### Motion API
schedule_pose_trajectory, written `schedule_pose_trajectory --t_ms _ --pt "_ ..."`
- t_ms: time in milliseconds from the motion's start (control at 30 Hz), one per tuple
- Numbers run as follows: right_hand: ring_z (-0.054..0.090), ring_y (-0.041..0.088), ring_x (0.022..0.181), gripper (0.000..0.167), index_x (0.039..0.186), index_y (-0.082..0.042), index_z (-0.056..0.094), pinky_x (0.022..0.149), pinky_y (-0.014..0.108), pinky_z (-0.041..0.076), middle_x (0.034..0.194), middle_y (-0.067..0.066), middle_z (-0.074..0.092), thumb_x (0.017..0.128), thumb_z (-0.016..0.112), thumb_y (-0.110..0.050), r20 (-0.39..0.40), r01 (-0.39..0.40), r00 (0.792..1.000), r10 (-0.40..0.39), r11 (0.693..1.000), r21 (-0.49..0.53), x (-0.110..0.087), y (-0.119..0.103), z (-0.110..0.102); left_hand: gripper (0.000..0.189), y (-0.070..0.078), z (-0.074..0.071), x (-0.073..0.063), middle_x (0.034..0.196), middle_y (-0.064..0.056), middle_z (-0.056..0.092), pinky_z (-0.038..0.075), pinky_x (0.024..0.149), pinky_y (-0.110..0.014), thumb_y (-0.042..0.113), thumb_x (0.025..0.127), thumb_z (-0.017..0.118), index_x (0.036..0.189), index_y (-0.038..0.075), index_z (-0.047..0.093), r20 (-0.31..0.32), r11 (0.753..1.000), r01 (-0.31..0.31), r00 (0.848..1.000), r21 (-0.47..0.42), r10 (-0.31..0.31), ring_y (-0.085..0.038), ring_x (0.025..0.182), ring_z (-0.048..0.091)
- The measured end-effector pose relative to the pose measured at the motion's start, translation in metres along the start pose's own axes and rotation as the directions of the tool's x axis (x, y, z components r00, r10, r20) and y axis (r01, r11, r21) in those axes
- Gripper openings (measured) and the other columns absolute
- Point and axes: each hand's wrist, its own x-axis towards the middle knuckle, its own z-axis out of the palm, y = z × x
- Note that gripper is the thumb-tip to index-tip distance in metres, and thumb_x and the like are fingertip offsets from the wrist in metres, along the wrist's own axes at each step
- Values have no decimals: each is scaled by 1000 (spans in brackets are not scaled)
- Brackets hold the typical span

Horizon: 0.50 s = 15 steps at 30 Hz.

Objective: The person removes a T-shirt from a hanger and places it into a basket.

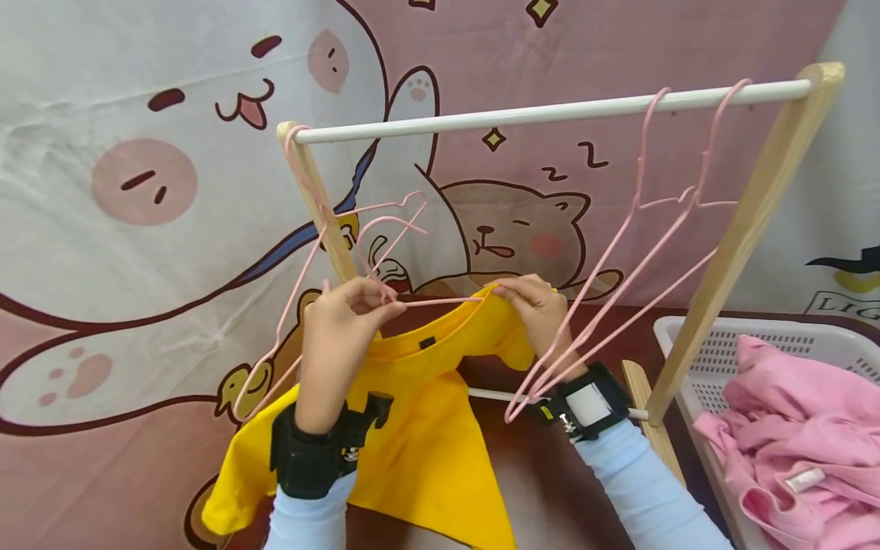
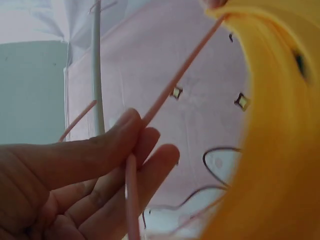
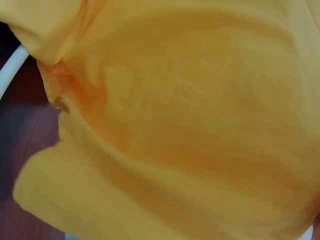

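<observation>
At far left, cartoon backdrop (image 1: 82, 290), pale creature on pink. Next, a spare hanger (image 1: 302, 278), pink, hooked over the left end of a white rail (image 1: 481, 118) beside a wooden post (image 1: 337, 244). Then the left hand (image 1: 344, 328), black unit (image 1: 305, 454) strapped at the wrist, pale blue sleeve below; closed on the wire of a held hanger (image 1: 443, 302), thumb against fingers, plain in the left wrist view. From there, wire running rightward to the neck opening of a yellow shirt (image 1: 433, 435); far end hidden by cloth. Shirt at centre, in front of the rack, above the bench (image 1: 550, 477), neck uppermost, small dark label (image 1: 428, 343) inside the collar, one sleeve drooping out to the left. Just right, the right hand (image 1: 536, 309), pinching the shirt at the collar's edge; in the right wrist view, mostly yellow cloth. Further right, two more hangers (image 1: 641, 172), pink, close together on the rail, partly in front of the right wrist. Then the right post (image 1: 749, 221), wooden, slanting. At far right, white basket (image 1: 711, 367), perforated, with pink clothing (image 1: 804, 443) heaped inside.
</observation>
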Motion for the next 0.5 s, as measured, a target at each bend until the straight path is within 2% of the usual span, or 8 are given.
schedule_pose_trajectory --t_ms 33,100,167,200,300,400,467,500 --pt "54 0 80 21 98 -6 73 73 9 43 91 7 70 86 63 -19 -20 -55 998 56 998 19 1 2 -3 15 -3 -2 0 81 -12 69 37 106 -42 16 77 74 81 4 66 2 1000 4 1000 5 -4 -23 74 64" --pt "55 -1 75 26 102 -5 71 68 9 45 90 0 70 88 62 -24 -48 -174 983 178 981 81 4 10 -8 14 -8 -6 1 83 -11 69 48 93 -38 16 77 74 81 4 66 -6 1000 21 1000 3 -21 -21 78 65" --pt "56 1 70 31 107 -5 69 64 12 47 86 -6 69 88 61 -29 -60 -283 953 296 945 164 5 19 -14 14 -11 -8 1 87 -10 70 54 79 -35 16 78 73 83 4 66 -17 999 36 999 -9 -37 -20 83 66" --pt "57 2 68 34 109 -6 68 63 13 48 84 -10 68 88 61 -32 -55 -333 935 350 921 201 5 24 -17 14 -13 -8 1 89 -10 70 54 81 -34 15 78 72 82 4 66 -26 999 40 999 -29 -41 -19 86 66" --pt "60 4 66 36 112 -10 67 62 16 52 81 -14 67 87 62 -36 -16 -448 875 483 822 351 4 36 -22 14 -16 -5 2 90 -11 70 54 81 -31 15 79 71 84 2 66 -77 997 35 996 -64 -40 -18 86 66" --pt "63 5 71 31 111 -14 66 65 18 53 85 -11 68 88 61 -34 54 -491 841 539 717 494 0 44 -24 15 -18 -2 4 87 -12 70 52 74 -19 15 79 71 83 2 66 -148 997 30 988 -76 -41 -18 83 63" --pt "65 6 74 29 112 -15 65 67 19 54 88 -9 69 89 59 -33 105 -500 831 547 650 572 -3 48 -23 15 -19 1 5 86 -14 69 46 68 -12 14 79 72 83 1 66 -188 996 32 981 -88 -49 -19 81 62" --pt "65 6 75 30 113 -16 64 68 20 54 91 -9 69 89 58 -33 127 -511 825 550 631 584 -5 49 -23 16 -19 2 6 85 -15 68 43 65 -10 14 78 72 83 0 65 -207 994 33 977 -101 -53 -20 81 61"
